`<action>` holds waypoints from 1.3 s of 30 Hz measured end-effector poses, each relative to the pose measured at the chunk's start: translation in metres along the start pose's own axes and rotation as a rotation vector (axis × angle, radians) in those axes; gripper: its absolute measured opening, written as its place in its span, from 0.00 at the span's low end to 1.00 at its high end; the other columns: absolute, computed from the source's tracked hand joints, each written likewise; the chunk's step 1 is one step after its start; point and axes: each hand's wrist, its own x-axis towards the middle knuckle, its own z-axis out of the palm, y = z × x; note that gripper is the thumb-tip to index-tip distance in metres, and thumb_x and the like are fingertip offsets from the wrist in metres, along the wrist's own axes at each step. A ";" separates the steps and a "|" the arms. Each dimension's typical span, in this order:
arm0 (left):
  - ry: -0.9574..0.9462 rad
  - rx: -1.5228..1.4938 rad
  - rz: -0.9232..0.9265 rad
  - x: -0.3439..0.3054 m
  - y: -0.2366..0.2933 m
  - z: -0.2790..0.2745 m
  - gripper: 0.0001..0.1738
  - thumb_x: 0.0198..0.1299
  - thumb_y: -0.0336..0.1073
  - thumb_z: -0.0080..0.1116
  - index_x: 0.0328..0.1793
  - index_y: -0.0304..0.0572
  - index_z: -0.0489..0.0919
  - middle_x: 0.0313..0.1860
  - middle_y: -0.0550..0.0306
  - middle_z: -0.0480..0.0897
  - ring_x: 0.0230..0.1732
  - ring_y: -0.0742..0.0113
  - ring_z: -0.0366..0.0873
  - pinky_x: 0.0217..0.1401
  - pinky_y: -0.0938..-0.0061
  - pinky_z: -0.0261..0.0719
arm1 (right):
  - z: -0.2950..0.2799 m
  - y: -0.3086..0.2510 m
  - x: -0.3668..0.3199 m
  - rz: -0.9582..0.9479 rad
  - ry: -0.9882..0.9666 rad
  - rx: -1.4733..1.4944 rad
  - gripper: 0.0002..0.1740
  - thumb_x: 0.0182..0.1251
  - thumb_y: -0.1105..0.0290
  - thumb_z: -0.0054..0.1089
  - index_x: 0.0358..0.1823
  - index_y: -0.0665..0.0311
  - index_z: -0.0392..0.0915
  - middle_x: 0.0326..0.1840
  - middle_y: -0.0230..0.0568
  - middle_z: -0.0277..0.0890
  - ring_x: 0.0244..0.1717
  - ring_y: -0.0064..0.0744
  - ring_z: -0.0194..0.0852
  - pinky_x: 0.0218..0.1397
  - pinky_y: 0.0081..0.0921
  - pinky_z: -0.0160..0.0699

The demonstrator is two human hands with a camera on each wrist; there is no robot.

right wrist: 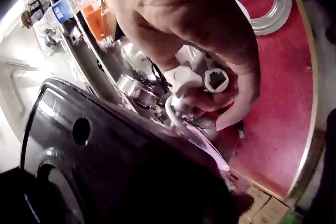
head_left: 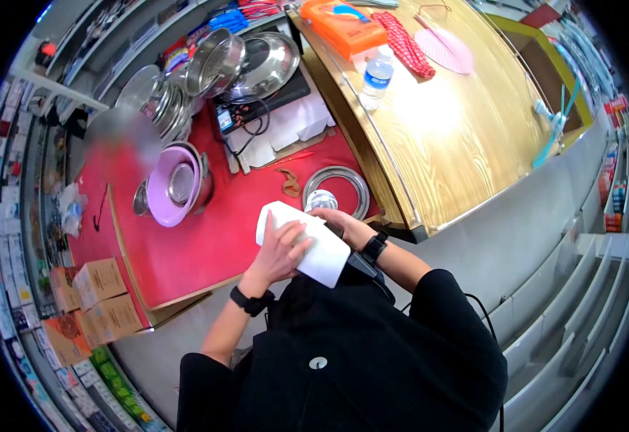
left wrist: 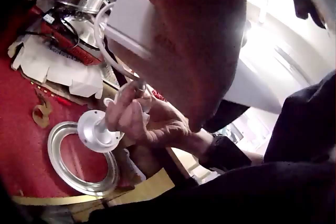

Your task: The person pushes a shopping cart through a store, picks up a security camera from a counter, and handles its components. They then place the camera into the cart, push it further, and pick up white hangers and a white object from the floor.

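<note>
White angular housing (head_left: 329,252), flat and smooth-faced, held up beside the red tabletop (head_left: 214,245), gripped by the left hand (head_left: 278,255). Clasped in the right hand (head_left: 343,227): white bracket (left wrist: 98,131) with round flange, near thin looping cable (left wrist: 107,56). Lying beyond: shiny metal ring (left wrist: 94,187).

Upper body, head view: you are wearing a loose, plain blk top (head_left: 394,360) w/ wide sleeves, the L sleeve (head_left: 206,389) and R sleeve (head_left: 458,317) ending approx. at the elbows. A small, round, silvery disc (head_left: 318,363) is sitting centrally on the fabric. You are also wearing a blk L wristband (head_left: 251,301) and a blk R wristband (head_left: 375,247), the latter bearing a squarish blk unit. A thin blk cable (head_left: 489,319) is running alongside the R sleeve.
</note>
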 end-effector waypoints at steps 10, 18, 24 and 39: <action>-0.266 -0.071 -0.179 0.058 -0.010 -0.004 0.51 0.26 0.52 0.74 0.61 0.42 0.65 0.57 0.53 0.71 0.62 0.56 0.68 0.70 0.35 0.47 | -0.062 -0.012 0.030 0.308 0.051 0.164 0.13 0.65 0.61 0.58 0.41 0.64 0.79 0.34 0.37 0.83 0.31 0.29 0.82 0.34 0.29 0.83; -0.242 -0.187 -0.441 0.099 -0.040 0.074 0.51 0.25 0.50 0.76 0.59 0.41 0.64 0.50 0.50 0.72 0.54 0.50 0.70 0.60 0.53 0.65 | -0.156 0.037 0.087 0.130 0.195 0.335 0.17 0.73 0.56 0.45 0.49 0.60 0.76 0.42 0.36 0.78 0.40 0.33 0.77 0.46 0.34 0.78; -0.189 -0.150 -0.617 0.113 -0.041 0.114 0.52 0.26 0.52 0.77 0.60 0.40 0.64 0.49 0.50 0.72 0.53 0.50 0.70 0.52 0.54 0.69 | -0.162 0.032 0.068 0.006 0.295 0.209 0.16 0.73 0.61 0.44 0.53 0.62 0.71 0.47 0.36 0.74 0.46 0.31 0.73 0.50 0.30 0.75; -0.228 -0.040 -0.796 0.125 -0.030 0.115 0.52 0.29 0.55 0.76 0.61 0.40 0.63 0.52 0.49 0.70 0.55 0.50 0.69 0.51 0.53 0.71 | -0.158 -0.012 0.002 -0.090 0.309 -0.499 0.21 0.65 0.61 0.60 0.55 0.65 0.71 0.41 0.35 0.76 0.39 0.22 0.73 0.42 0.20 0.72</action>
